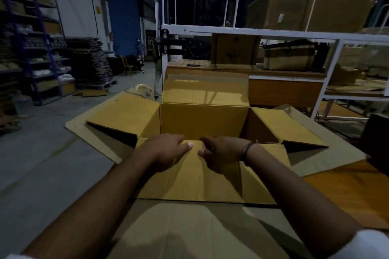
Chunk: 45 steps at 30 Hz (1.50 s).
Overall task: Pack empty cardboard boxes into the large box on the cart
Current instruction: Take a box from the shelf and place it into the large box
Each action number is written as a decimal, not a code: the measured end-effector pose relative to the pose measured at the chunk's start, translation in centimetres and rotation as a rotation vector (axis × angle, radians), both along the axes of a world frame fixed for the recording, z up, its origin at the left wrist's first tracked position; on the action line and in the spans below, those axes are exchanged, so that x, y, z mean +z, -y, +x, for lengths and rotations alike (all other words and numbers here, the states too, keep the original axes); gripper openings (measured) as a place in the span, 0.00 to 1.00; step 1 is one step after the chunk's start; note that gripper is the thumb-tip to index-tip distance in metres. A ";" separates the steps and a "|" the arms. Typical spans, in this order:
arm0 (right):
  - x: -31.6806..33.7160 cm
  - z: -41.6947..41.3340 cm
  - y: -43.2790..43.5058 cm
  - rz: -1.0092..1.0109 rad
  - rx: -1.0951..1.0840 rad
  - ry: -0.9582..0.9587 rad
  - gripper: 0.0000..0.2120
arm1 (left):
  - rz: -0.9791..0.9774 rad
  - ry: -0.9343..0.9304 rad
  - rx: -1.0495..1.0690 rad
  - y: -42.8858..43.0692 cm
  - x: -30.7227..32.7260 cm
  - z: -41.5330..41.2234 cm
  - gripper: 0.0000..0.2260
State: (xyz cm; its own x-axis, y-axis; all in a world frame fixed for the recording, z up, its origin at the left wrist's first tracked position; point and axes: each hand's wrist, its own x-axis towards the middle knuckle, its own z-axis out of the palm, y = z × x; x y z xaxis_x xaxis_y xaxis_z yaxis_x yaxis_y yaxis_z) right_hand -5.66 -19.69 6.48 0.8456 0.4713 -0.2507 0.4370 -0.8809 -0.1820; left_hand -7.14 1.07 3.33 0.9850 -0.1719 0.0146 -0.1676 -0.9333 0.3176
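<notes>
A large open cardboard box [203, 120] stands in front of me with its four flaps spread out. Its near flap [202, 181] folds toward me. My left hand [166, 149] and my right hand [221, 153] both grip the top edge of this near flap, fingers curled over into the box and thumbs on the outer face. The two hands sit close together at the middle of the edge. The box's inside looks dark and I see nothing in it. A flat cardboard sheet [189, 231] lies under my forearms.
A white metal rack [252, 31] with more cardboard boxes [235, 52] stands right behind the box. An orange wooden surface [353, 191] is at my right. Shelving [37, 48] and stacked flat cartons [90, 63] line the left. Grey floor lies to the left; a person [140, 50] stands far off.
</notes>
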 end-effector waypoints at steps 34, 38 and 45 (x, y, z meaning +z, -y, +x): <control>-4.8 -0.7 -0.4 0.214 0.063 0.720 0.25 | -0.037 0.244 -0.031 -1.5 -1.6 0.8 0.29; -4.2 -0.4 -0.2 0.269 0.019 0.574 0.23 | -0.094 0.182 -0.016 -1.2 -0.6 1.0 0.27; -1.3 7.0 5.4 0.255 -0.319 0.330 0.24 | 0.404 0.160 0.239 -5.5 2.6 6.2 0.36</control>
State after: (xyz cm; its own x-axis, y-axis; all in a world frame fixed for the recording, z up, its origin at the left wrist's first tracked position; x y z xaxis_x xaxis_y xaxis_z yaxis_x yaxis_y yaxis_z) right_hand 1.33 -25.04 5.19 0.9718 0.1884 0.1419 0.2240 -0.9253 -0.3059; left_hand -0.91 6.60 5.90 0.9884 0.0355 0.1477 0.0492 -0.9947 -0.0899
